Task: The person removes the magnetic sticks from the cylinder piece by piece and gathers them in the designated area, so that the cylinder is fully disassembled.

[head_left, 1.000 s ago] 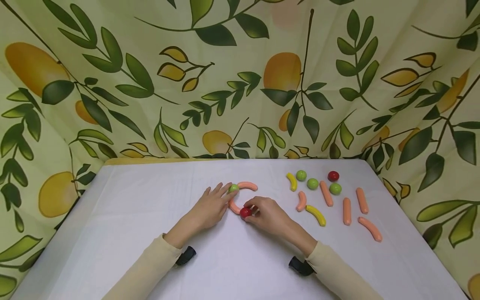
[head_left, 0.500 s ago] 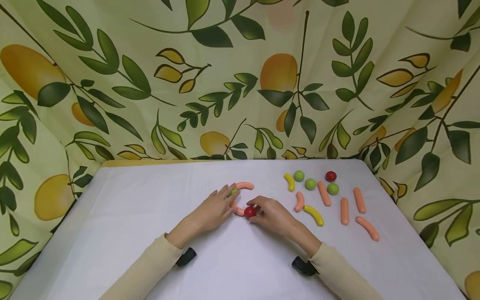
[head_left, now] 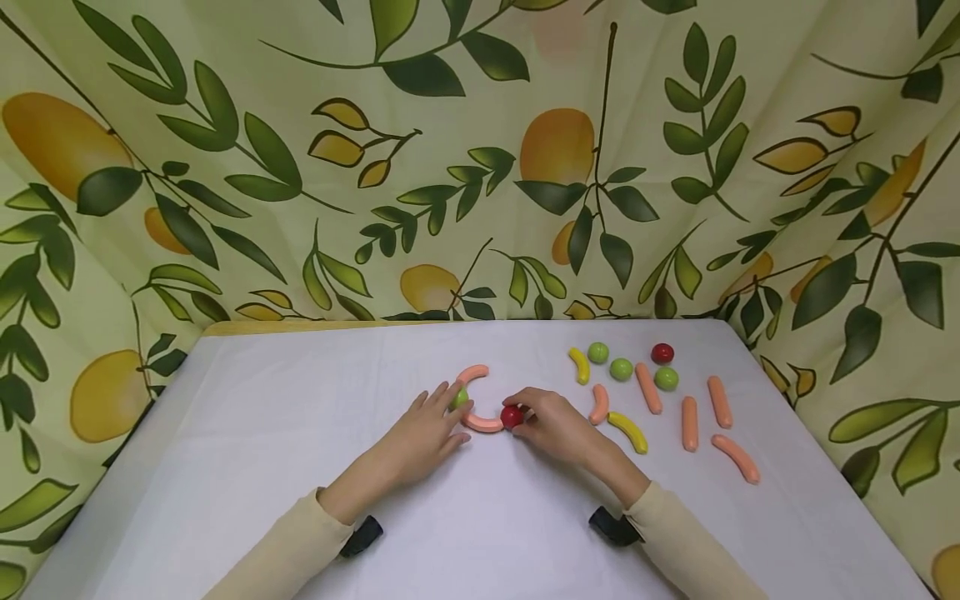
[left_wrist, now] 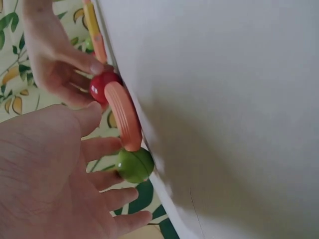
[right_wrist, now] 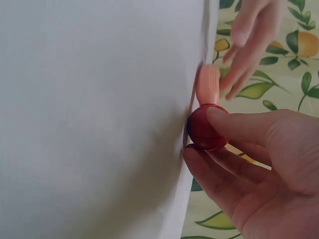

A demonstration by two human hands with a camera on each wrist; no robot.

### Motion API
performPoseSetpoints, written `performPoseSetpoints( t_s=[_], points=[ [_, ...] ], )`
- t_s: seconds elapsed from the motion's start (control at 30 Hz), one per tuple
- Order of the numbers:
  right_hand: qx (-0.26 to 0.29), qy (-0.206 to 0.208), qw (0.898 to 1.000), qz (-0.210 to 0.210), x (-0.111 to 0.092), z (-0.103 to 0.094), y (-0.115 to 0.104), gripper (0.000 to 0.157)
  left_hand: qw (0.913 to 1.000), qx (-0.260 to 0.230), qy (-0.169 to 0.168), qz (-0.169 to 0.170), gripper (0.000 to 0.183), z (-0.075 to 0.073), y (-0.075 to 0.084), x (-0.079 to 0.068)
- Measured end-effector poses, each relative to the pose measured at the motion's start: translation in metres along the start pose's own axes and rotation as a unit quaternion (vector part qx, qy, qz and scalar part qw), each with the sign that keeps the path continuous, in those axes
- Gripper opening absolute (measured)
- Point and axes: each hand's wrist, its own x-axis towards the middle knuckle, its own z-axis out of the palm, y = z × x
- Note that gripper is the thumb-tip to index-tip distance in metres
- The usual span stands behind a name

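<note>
My left hand (head_left: 420, 435) lies over the table with its fingers stretched out, their tips at a glossy green ball (head_left: 459, 398). In the left wrist view that green ball (left_wrist: 134, 165) touches one end of a curved pink sausage-shaped piece (left_wrist: 124, 117). The other end of this piece (head_left: 483, 424) meets a shiny red ball (head_left: 512, 416). My right hand (head_left: 557, 423) pinches the red ball between thumb and fingers, plainest in the right wrist view (right_wrist: 205, 127). A second curved sausage-shaped piece (head_left: 472, 372) lies just behind the green ball, so the pieces form an open C.
Several more pieces lie at the table's right: green balls (head_left: 621, 369), a red ball (head_left: 662, 354), yellow banana-shaped pieces (head_left: 627, 432) and pink sausage-shaped ones (head_left: 690, 423). A leaf-patterned curtain (head_left: 450, 192) hangs behind the white tabletop (head_left: 480, 533).
My right hand has shifted the red ball rightward, and the front sausage-shaped piece has turned with it. The green ball has come nearer to me. The back piece has slid left and tilted.
</note>
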Motion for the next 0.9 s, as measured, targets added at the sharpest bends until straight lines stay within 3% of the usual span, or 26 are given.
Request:
performPoseSetpoints(
  t_s=[0.2, 0.43, 0.73, 0.9],
  points=[
    [-0.002, 0.007, 1.000, -0.004, 0.002, -0.005, 0.007, 0.039, 0.9997, -0.019, 0.005, 0.017, 0.051, 0.005, 0.006, -0.009],
    [-0.005, 0.002, 1.000, -0.018, 0.006, -0.008, 0.004, 0.039, 0.9994, 0.005, -0.001, 0.035, 0.054, 0.008, 0.009, -0.011],
    [0.005, 0.000, 1.000, -0.007, 0.008, -0.005, 0.003, 0.031, 0.9991, 0.015, -0.022, 0.033, 0.059, 0.004, 0.014, -0.010],
    [0.038, -0.004, 0.999, 0.001, 0.007, -0.004, 0.006, 0.032, 0.9990, 0.021, -0.029, 0.027, 0.062, 0.004, 0.013, -0.010]
  ],
)
